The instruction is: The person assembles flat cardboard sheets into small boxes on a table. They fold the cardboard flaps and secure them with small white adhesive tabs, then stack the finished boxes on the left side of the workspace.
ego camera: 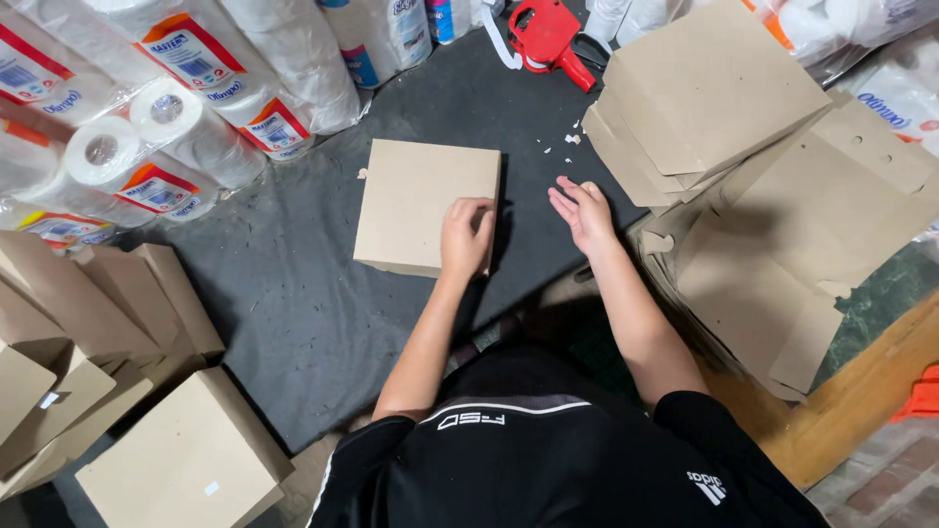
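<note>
A flat square brown cardboard box (416,200) lies on the dark grey mat (293,293) in front of me. My left hand (466,238) rests on the box's near right corner, fingers curled down onto it. Just to the right of the box, my right hand (584,213) hovers over the mat with fingers slightly apart and nothing in it. It is close to the left edge of a stack of flat die-cut cardboard blanks (704,93).
More cardboard blanks (812,225) spread out at right over a wooden board (851,401). Folded brown boxes (108,313) pile up at left, another (186,460) at bottom left. Wrapped paper-roll packs (186,108) line the back. A red tape dispenser (548,39) lies at top centre.
</note>
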